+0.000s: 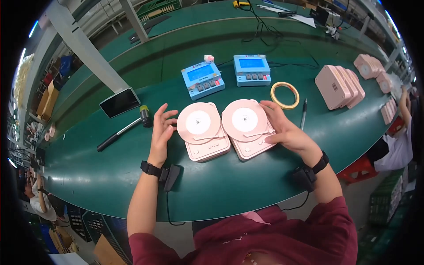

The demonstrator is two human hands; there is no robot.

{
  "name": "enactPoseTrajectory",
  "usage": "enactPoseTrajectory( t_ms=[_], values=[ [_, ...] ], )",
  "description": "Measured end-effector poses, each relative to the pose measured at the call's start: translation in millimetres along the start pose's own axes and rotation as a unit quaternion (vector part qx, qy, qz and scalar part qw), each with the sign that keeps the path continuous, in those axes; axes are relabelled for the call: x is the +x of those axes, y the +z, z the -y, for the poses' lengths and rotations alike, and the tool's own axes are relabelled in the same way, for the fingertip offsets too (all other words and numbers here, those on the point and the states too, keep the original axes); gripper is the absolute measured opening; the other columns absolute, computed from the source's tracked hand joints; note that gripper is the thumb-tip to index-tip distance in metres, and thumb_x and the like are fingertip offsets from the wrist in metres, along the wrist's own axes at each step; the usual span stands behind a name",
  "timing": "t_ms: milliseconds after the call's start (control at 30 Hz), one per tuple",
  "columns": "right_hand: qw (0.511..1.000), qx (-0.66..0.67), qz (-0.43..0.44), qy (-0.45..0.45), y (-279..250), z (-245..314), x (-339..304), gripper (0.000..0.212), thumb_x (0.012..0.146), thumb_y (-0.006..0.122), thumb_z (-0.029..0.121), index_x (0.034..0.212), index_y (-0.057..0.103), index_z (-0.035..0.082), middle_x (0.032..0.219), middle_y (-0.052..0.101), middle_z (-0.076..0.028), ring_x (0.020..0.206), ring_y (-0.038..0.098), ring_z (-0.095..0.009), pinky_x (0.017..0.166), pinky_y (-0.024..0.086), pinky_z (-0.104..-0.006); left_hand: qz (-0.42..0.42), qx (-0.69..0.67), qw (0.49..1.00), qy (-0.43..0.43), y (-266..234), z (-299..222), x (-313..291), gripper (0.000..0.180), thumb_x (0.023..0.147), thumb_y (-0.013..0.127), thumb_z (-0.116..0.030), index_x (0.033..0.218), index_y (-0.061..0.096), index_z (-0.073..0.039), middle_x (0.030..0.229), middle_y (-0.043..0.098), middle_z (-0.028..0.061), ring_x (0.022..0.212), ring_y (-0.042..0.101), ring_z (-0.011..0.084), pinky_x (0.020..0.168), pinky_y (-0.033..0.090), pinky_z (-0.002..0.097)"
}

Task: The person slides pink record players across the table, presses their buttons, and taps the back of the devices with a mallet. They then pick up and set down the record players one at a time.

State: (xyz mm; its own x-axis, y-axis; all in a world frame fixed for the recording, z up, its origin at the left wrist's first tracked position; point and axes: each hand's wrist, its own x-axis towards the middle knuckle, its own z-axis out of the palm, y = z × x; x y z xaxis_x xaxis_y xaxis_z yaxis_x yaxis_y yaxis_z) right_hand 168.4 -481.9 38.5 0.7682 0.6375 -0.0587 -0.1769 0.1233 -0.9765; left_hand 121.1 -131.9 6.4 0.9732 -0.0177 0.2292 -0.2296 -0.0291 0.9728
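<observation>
Two pink toy record players stand side by side on the green table, each with a pink disc, white centre label and small tone arm. The left record player point(206, 149) touches or nearly touches the right record player point(248, 148). My left hand point(160, 134) is beside the left one, fingers apart and slightly curled, holding nothing; whether a fingertip touches the disc's edge, I cannot tell. My right hand point(289, 133) grips the right one along its right side, thumb near the front knobs and fingers at the far edge. Both wrists wear black straps with small black devices.
Behind stand two blue boxes with screens, a left box point(204, 81) and a right box point(252, 70). A tape roll point(274, 98), pen point(304, 114), and pink units point(335, 87) lie rightward. Leftward are a phone point(120, 103) and hammer point(119, 134). Co-workers sit at both sides.
</observation>
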Motion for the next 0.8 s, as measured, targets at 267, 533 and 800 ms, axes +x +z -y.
enactPoseTrajectory(
  t_ms=[267,533,800],
  values=[
    [0.996,-0.084,-0.037,-0.007,7,-6,-2,0.099,0.062,0.062,-0.004,0.145,0.011,0.008,0.152,0.018,-0.018,0.143,0.016,-0.025,0.116,0.012,-0.0341,-0.001,0.015,1.0,-0.013,5,-5,-2,0.065,0.086,0.055,-0.023,0.143,0.028,-0.005,0.127,0.047,0.0128,0.107,0.048,0.0185,0.096,0.037,0.0313],
    [0.995,-0.078,-0.052,-0.038,13,-11,-3,0.097,0.064,0.063,0.001,0.144,0.01,0.008,0.151,0.02,-0.019,0.141,0.02,-0.027,0.115,0.012,-0.035,0.001,0.026,1.0,-0.016,5,-7,-2,0.063,0.086,0.057,-0.021,0.141,0.031,-0.004,0.126,0.047,0.0122,0.106,0.048,0.0177,0.094,0.038,0.0295],
    [0.987,-0.135,-0.054,-0.072,15,-15,0,0.097,0.066,0.068,0.008,0.144,0.01,0.007,0.15,0.022,-0.018,0.14,0.022,-0.026,0.115,0.013,-0.035,0.004,0.031,0.999,-0.015,2,-6,-1,0.062,0.086,0.057,-0.02,0.141,0.032,-0.004,0.125,0.048,0.0117,0.105,0.049,0.0173,0.092,0.039,0.0294]
  ],
)
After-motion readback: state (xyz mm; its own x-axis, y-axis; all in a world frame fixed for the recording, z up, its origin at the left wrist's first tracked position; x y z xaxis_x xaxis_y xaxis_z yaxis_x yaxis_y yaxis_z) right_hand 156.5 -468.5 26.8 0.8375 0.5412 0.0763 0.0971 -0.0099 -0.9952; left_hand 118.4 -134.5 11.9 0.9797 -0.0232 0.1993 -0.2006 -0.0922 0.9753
